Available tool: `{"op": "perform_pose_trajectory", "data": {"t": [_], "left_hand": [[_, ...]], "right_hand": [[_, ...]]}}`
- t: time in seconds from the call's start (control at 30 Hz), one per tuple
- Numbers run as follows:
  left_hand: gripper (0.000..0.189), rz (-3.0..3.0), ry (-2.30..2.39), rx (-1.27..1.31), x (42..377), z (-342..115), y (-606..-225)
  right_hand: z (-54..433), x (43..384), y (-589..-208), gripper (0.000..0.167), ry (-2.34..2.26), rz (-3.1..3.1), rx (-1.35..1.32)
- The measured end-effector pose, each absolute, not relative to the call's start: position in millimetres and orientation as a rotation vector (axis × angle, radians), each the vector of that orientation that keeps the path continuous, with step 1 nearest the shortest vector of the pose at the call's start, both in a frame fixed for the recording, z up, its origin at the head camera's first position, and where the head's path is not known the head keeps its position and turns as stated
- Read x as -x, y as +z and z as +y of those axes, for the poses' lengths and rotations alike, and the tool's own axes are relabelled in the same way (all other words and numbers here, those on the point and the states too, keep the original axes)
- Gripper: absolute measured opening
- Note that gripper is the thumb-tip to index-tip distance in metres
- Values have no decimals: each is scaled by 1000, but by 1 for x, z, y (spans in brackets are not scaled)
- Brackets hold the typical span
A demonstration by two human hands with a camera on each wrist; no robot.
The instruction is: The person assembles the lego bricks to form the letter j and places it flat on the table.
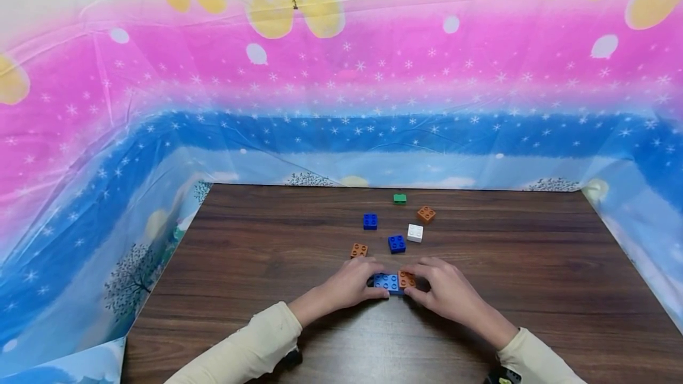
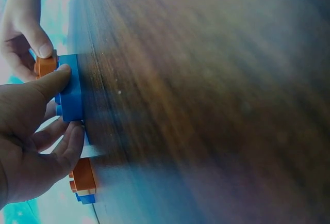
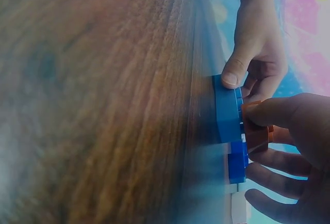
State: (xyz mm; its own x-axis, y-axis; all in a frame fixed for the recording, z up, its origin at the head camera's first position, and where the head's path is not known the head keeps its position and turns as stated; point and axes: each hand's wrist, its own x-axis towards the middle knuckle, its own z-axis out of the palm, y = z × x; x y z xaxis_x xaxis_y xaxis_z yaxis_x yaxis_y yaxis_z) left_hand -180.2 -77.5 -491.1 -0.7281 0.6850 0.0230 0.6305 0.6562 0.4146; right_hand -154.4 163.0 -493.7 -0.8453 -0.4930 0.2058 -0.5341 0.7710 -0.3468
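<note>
A long light blue toy brick point(image 1: 385, 282) lies on the wooden table in front of me. My left hand point(image 1: 349, 284) grips its left end, thumb on the near side and fingers on the far side. On the brick's right end sits an orange brick point(image 1: 407, 279), pinched between the thumb and fingers of my right hand point(image 1: 447, 290). From the right wrist, the orange brick point(image 3: 256, 128) shows over the studs of the blue one point(image 3: 227, 110). Another orange brick point(image 1: 359, 250) rests just beyond my left fingers.
Farther back on the table point(image 1: 256, 224) lie two dark blue bricks point(image 1: 396, 244), a white brick point(image 1: 415, 233), one more orange brick point(image 1: 425, 214) and a green brick point(image 1: 399, 199). A printed pink and blue cloth point(image 1: 341, 129) hangs around the table's back and sides.
</note>
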Motion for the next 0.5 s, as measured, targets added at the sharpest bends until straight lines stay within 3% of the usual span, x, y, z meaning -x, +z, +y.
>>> {"op": "perform_pose_trajectory", "data": {"t": [0.5], "left_hand": [[44, 2728, 617, -1078, 180, -77, -491]], "right_hand": [[163, 153, -490, 40, 646, -2886, -821]]}}
